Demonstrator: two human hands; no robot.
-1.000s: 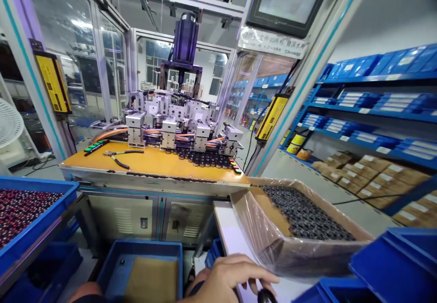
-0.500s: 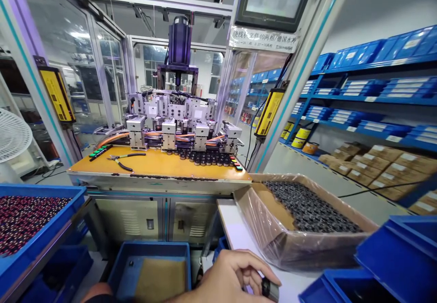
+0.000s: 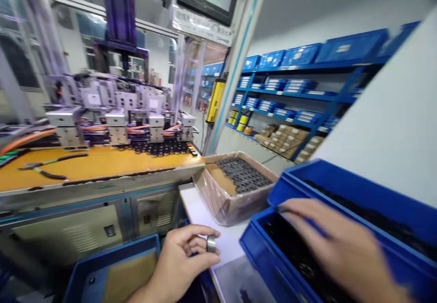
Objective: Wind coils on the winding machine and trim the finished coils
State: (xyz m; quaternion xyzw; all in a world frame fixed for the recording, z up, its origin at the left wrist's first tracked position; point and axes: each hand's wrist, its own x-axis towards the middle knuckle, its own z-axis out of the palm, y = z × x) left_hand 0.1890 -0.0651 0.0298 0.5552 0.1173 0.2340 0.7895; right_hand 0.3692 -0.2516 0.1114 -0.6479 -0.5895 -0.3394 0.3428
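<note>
My left hand (image 3: pixel 186 259), low in the middle of the head view, is closed on a short silver metal ring (image 3: pixel 211 243), held between thumb and fingers above the white table. On the right, my right hand (image 3: pixel 327 234) hovers over the mouth of a blue bin (image 3: pixel 251 239). Motion blurs that hand; thumb and forefinger meet near the rim, with a small dark bit at their tips that I cannot make out. Dark parts (image 3: pixel 307 269) lie inside this bin, partly hidden by the hand. Behind it stands a second blue bin (image 3: pixel 293 175), also with dark parts.
A plastic-lined carton (image 3: pixel 235 209) of dark metal parts stands on the white table (image 3: pixel 194 202). To the left is a winding machine (image 3: pixel 118 132) with an orange top, pliers (image 3: pixel 51 162) and black parts (image 3: pixel 160 149). A blue tray (image 3: pixel 80 266) sits low.
The view has swung right, bringing more of the blue bins into sight. My right hand has come into view over the near bin. My left hand still holds the ring.
</note>
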